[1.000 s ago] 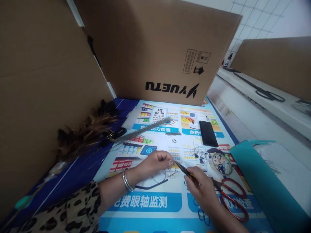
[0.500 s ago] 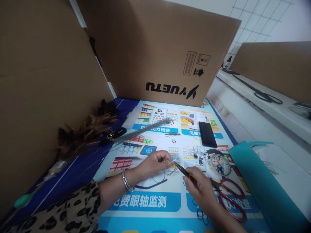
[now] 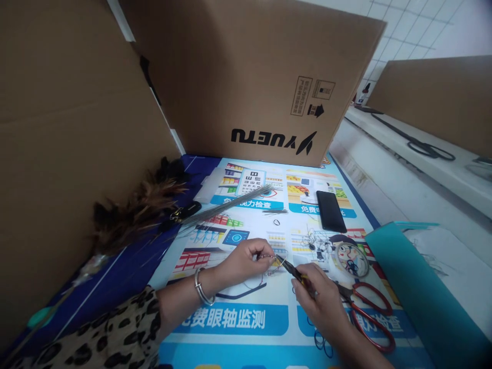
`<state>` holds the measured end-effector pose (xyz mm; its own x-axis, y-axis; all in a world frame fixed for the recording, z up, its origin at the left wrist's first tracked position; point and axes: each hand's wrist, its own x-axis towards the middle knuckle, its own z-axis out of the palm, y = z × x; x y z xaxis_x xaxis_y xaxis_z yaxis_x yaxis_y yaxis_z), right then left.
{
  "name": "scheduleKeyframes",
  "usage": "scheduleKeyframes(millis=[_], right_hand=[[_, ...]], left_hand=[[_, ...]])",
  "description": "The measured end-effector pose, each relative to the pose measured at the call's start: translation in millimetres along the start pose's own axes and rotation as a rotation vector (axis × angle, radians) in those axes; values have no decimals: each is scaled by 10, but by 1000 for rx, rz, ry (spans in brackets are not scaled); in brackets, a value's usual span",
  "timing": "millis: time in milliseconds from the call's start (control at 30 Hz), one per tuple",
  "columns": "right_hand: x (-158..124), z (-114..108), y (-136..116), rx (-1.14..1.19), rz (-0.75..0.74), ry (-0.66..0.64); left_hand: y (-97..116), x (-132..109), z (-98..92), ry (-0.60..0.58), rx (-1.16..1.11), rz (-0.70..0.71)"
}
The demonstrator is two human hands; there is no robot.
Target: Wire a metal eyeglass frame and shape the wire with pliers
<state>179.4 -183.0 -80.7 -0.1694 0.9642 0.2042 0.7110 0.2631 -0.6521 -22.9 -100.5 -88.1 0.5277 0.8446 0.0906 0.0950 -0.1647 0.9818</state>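
My left hand (image 3: 246, 260) is closed in a pinch on a thin wire piece, whose short bright end (image 3: 283, 261) shows beyond the fingertips. Fine detail on the piece is too small to make out. My right hand (image 3: 322, 296) is wrapped round dark pliers (image 3: 288, 266) with yellow on the handles. Their narrow jaws point left and meet the wire just off my left fingertips. Below my left hand, a thin looped strand (image 3: 265, 277) shows against the printed mat. Red-handled scissors (image 3: 371, 299) lie beside my right wrist.
A bundle of thin wires (image 3: 230, 205) lies behind my hands, near a small dark ring (image 3: 276, 222). A black phone (image 3: 331, 211), tangled dark wire bits (image 3: 317, 243), a round clear dish (image 3: 352, 259) and a teal box (image 3: 418, 282) are rightward. Feathers (image 3: 142, 207) lie left; cardboard (image 3: 246, 82) stands behind.
The pliers' jaws have shifted slightly at the wire, and its bright end now slants differently across them. Both hands keep their grips. The whole view has moved a little.
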Motion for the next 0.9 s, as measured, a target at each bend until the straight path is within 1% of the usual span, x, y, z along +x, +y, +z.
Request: scheduleKeyframes(millis=[100,200,367,533,733,900], right_hand=[[-3,-3,15,8,5,6],[-8,-8,36,8,2,9],[-1,-6,62,13,-8,13],[10,-9,54,36,-17,11],[8,4,60,41,-10,1],[4,24,90,67,-24,1]], left_hand=[[-1,-6,2,-20,-9,-18],[-16,-5,-4,-50,-76,-70],[-44,5,-15,-105,-299,-193],[-57,0,-3,-132,-527,-238],[-50,-3,4,-143,-569,-265],[-32,1,0,-145,-576,-256]])
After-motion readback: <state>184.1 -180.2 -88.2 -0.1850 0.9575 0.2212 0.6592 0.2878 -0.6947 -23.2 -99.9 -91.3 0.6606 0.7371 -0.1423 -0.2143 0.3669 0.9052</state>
